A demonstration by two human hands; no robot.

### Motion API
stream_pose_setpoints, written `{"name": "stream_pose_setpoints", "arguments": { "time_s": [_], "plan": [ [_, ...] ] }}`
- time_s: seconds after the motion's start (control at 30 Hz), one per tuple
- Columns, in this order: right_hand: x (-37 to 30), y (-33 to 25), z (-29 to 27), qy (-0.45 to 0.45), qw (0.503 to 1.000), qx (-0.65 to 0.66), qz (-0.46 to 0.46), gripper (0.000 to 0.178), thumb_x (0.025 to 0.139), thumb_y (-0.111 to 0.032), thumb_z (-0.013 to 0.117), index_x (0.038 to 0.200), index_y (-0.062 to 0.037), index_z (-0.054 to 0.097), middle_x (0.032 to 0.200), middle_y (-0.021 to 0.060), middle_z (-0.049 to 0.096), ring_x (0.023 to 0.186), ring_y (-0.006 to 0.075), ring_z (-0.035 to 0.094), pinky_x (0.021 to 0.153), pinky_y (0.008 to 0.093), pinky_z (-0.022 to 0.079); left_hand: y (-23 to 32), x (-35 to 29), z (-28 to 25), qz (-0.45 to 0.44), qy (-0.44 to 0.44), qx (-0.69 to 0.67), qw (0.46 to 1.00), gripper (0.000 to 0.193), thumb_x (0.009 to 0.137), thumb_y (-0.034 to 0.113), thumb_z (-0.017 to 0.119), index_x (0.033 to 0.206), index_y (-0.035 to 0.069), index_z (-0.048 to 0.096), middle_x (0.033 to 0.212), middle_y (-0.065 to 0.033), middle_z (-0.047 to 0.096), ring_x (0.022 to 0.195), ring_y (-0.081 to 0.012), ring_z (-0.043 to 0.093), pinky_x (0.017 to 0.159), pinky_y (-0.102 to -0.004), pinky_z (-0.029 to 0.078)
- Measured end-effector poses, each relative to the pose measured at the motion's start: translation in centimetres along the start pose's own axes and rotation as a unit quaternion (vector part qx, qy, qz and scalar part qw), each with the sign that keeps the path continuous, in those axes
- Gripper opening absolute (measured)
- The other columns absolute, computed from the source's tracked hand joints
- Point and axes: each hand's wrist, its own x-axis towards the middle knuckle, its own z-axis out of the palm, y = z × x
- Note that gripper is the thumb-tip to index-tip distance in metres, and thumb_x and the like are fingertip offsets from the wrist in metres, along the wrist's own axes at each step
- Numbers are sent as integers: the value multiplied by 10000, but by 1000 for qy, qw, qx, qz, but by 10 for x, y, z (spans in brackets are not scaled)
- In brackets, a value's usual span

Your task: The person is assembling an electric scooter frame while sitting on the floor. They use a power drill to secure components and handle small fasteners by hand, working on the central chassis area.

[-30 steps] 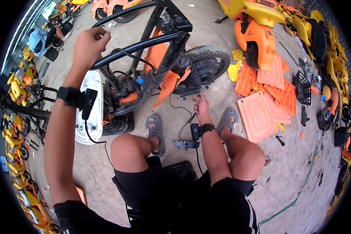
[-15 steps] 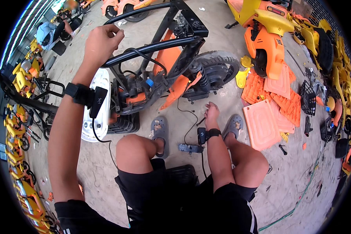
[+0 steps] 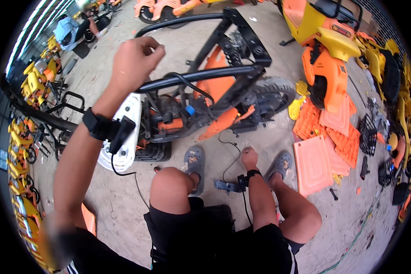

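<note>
Head view, going from the left edge: rows of yellow ride-on vehicles (image 3: 29,82) are standing along the wall, and far at the upper left another person (image 3: 71,28) in a light blue top is bending over the floor. The person's left arm is rising steeply from the lower left corner, a black wrist strap (image 3: 98,126) with a small device hanging from it. The left hand (image 3: 133,59) is curling into a loose fist, knuckles up, thumb pressing against the forefinger; whether anything small is pinched there cannot be told. It is hovering just above the black frame bar (image 3: 201,75) of a stripped-down orange vehicle (image 3: 214,107) lying on its side on the concrete floor (image 3: 178,45). A white panel (image 3: 125,137) is leaning beside the frame under the forearm. Both bare knees are bending forward, grey sandals (image 3: 194,162) resting flat near the frame. The right arm is reaching straight down between the feet; the right hand (image 3: 250,157) is closing narrowly, fingertips at the floor by a thin black wire (image 3: 228,160), though contact is unclear. To the right, orange ribbed panels (image 3: 313,166) are lying stacked, close by a yellow and orange vehicle (image 3: 326,50).
</note>
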Motion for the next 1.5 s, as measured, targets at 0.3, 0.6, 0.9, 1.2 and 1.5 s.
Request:
{"name": "stream_pose_setpoints", "arguments": {
  "time_s": [0.3,0.6,0.9,1.2,1.5],
  "plan": [
    [50,-7,58,-74,993,-71,-59,335,762,-313,701,1011,-98,636,955,147,711,940,338,675,827,441,532,10,-1,-8,42,0,7,999,253,832,234,648,813,-14,694,539,-92,586,447,-146,517,476,-300,403],
    [66,-3,78,-69,994,-82,-10,349,808,-294,634,1075,-72,596,991,190,693,969,378,653,846,472,519,6,-3,-8,25,2,-52,998,212,822,211,651,789,6,693,498,-63,583,427,-131,565,463,-282,433],
    [67,-1,66,-77,993,-88,-2,402,769,-324,666,1064,-51,666,1052,202,689,1031,394,636,889,445,509,2,-4,-6,68,36,-33,996,212,798,225,633,774,25,697,518,-80,606,452,-220,594,501,-320,466],
    [1,-73,16,-334,933,-105,-86,367,760,-338,638,900,-14,739,752,93,720,710,200,691,751,324,542,-2,-6,-10,83,73,-28,993,202,793,213,615,784,36,712,629,-149,652,589,-330,648,619,-401,533],
    [-130,-248,-121,-482,808,112,-319,203,891,-169,608,987,2,658,822,43,673,616,139,604,614,298,480,-5,-7,-12,117,0,-17,993,210,838,235,634,846,37,704,730,-147,679,709,-327,652,657,-425,512]
  ]
}}
